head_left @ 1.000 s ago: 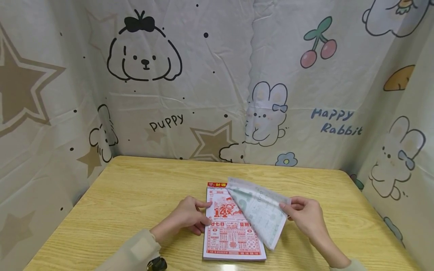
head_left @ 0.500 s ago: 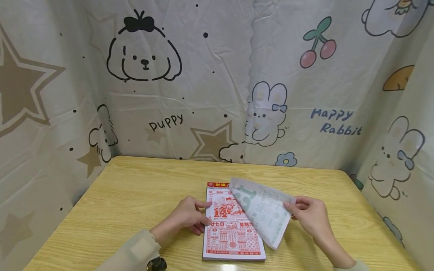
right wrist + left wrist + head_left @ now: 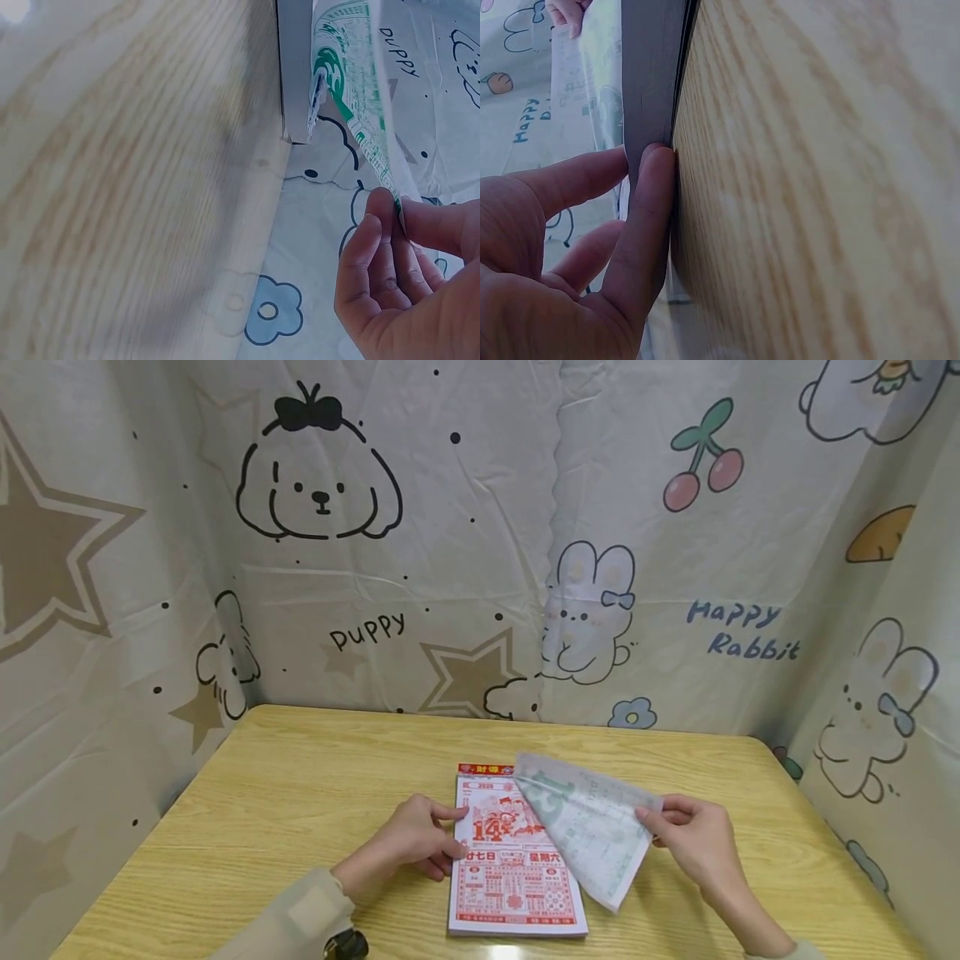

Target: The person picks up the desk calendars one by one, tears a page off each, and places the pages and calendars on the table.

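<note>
A tear-off calendar [image 3: 517, 885] with red print lies on the table, its page showing a large 14. At its left edge my left hand [image 3: 420, 835] holds the pad, fingertips on the top page; in the left wrist view a finger [image 3: 649, 202] lies against the pad's side. My right hand [image 3: 693, 835] pinches the edge of a thin, green-printed calendar page [image 3: 592, 831] between thumb and fingers. That page slants off the pad's upper right, its far corner near the red header strip [image 3: 483, 769]. Whether it is still joined there I cannot tell.
The wooden table [image 3: 315, 777] carries the pad near its front edge. A cartoon-print curtain [image 3: 465, 552] stands behind the table and along both sides. A dark watch-like band [image 3: 347, 944] shows by the left sleeve.
My right hand has moved slightly right, drawing the green-printed page with it. More of the red header and the page beneath shows. The left hand stays put.
</note>
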### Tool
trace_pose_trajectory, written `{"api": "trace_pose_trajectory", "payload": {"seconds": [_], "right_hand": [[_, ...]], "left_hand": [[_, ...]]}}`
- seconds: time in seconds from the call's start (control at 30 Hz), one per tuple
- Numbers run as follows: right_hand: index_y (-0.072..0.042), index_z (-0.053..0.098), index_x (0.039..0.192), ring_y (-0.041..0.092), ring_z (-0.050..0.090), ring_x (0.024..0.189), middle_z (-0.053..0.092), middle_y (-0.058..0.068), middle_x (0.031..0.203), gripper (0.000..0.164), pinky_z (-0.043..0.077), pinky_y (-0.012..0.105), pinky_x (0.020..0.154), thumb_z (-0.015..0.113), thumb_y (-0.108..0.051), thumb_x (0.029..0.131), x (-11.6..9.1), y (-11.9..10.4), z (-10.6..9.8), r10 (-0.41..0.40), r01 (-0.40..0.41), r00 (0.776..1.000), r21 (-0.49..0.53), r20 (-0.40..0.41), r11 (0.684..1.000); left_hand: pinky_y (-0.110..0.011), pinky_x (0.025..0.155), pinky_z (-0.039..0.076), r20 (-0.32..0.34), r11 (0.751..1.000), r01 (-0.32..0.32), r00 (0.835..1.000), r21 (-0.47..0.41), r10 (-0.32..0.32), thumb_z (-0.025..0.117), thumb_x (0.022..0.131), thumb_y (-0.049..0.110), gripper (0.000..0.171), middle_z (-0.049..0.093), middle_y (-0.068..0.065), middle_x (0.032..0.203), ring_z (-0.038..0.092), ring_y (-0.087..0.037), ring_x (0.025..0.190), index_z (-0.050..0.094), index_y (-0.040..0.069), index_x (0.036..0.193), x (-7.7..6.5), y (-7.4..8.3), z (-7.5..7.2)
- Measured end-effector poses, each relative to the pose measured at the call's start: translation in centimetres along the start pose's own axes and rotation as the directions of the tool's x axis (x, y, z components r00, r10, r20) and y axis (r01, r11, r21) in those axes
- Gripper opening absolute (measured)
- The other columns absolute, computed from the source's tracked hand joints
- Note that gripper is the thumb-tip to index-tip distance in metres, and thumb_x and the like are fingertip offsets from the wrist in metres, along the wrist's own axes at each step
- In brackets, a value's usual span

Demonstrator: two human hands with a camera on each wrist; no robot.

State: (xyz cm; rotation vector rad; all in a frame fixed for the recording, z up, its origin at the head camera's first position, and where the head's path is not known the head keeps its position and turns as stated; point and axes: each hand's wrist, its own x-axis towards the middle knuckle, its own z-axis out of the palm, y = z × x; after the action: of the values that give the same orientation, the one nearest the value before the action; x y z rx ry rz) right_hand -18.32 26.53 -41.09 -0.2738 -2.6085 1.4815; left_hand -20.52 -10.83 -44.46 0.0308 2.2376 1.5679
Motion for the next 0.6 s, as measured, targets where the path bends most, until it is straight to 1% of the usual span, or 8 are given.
{"api": "trace_pose_trajectory", "payload": {"seconds": [0.27, 0.6], "right_hand": [[0.017, 0.065, 0.124, 0.016, 0.071, 0.07, 0.076, 0.014, 0.09, 0.041, 0.066, 0.03, 0.065, 0.078, -0.009, 0.096, -0.07, 0.07, -0.46, 0.002, -0.002, 1.0, 0.002, -0.003, 1.0], [0.017, 0.064, 0.124, 0.016, 0.071, 0.07, 0.076, 0.015, 0.091, 0.041, 0.066, 0.031, 0.066, 0.077, -0.01, 0.096, -0.02, 0.06, -0.8, 0.011, -0.011, 1.0, 0.007, -0.003, 1.0]], "left_hand": [[-0.036, 0.052, 0.065, 0.006, 1.0, -0.003, 1.0, -0.003, 0.003, 0.086, 0.082, -0.002, 0.061, 0.071, -0.013, 0.071, 0.068, -0.018, 0.053, 0.067, 0.002, 0.14, -0.08, 0.11, 0.15], [-0.036, 0.052, 0.065, 0.004, 1.0, -0.008, 1.0, 0.0, 0.008, 0.087, 0.082, -0.001, 0.06, 0.071, -0.013, 0.071, 0.068, -0.018, 0.053, 0.068, 0.003, 0.139, -0.06, 0.01, -0.07]]}}
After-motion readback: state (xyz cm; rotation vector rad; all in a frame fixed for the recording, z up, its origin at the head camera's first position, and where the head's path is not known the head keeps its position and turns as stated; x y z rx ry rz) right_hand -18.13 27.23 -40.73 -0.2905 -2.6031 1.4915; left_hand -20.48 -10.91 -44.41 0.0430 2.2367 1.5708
